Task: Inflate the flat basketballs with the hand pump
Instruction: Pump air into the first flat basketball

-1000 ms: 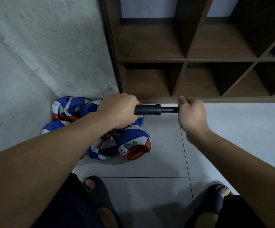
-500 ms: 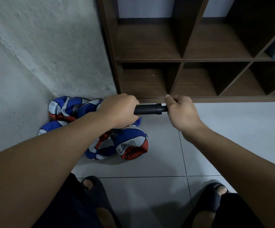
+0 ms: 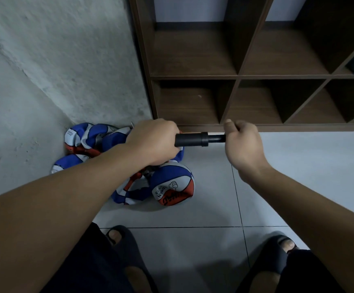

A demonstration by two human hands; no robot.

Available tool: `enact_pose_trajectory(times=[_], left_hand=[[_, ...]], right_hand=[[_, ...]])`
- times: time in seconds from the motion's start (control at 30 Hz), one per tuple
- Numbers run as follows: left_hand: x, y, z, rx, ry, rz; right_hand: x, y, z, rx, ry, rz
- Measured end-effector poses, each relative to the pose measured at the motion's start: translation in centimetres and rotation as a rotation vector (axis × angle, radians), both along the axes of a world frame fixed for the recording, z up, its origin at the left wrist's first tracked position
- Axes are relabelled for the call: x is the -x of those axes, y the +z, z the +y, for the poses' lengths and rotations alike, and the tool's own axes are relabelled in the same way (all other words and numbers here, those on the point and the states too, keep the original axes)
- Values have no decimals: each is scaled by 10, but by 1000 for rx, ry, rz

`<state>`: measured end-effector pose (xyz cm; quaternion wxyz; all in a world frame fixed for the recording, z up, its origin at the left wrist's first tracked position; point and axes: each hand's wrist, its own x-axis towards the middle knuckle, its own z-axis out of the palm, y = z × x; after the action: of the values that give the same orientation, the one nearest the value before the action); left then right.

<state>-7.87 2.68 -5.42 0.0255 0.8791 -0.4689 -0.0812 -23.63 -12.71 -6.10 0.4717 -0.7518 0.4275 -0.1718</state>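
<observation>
A black hand pump (image 3: 195, 140) lies level in the air between my hands. My left hand (image 3: 154, 141) grips its barrel, and my right hand (image 3: 242, 142) grips the handle end, with a short piece of rod showing between barrel and hand. Under my left hand a heap of flat blue, white and red basketballs (image 3: 100, 137) lies on the floor in the wall corner. One partly rounded ball (image 3: 173, 185) sits at the heap's front right. The pump's needle end is hidden behind my left hand.
A dark wooden cubby shelf (image 3: 246, 77) stands right behind the pump, its bottom edge just above my hands. A rough grey wall (image 3: 55, 60) closes the left side. Grey floor tiles (image 3: 309, 176) spread to the right. My feet in dark slippers (image 3: 123, 240) stand below.
My right hand pushed the handle in toward the barrel half a second ago, then drew it back out a little, so some rod shows again. My left hand stayed put.
</observation>
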Motion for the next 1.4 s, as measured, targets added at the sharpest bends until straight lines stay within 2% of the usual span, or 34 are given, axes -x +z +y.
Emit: enact_pose_trajectory(times=[0.3,0.43,0.6,0.73,0.93,1.13,1.4], left_hand=[[11,-3,-3,37,-29,-18],[8,-7,-4,29,-41,35],[-22,-3,11,-2,51,59],[-25,-4,14,2,75,65],[0,-3,3,72,29,15],[16,-5,0,65,35,19],[9,-3,-1,75,-17,45]], right_hand=[[-6,0,6,-6,111,19],[-5,0,1,-48,141,36],[-1,3,-45,-237,-115,13],[0,6,-60,-205,-144,31],[-4,6,-14,-8,-18,0],[-5,4,9,-37,104,31],[-8,2,0,-145,121,-7]])
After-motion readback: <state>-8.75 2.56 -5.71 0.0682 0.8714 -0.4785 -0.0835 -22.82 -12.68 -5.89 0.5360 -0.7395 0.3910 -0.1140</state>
